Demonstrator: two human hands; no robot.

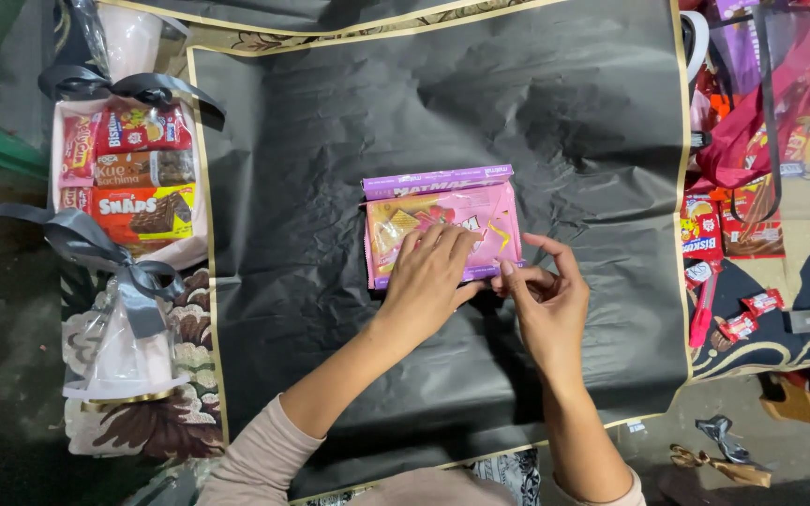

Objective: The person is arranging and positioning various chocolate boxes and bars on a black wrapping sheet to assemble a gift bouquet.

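Two bare hands worked at a pink snack packet (442, 232) lying near the middle of a black wrapping sheet (330, 169). The left hand (428, 276) lay flat on the packet, fingers spread, its grip closed on nothing. The right hand (550, 295) pinched the packet's lower right corner between thumb and fingertips. A purple packet (438, 180) touched the pink one's far edge. A ribboned gift parcel of snacks (128, 178) sat well apart, left.

Pink snack pkg (442, 225) flat on black paper (330, 169).
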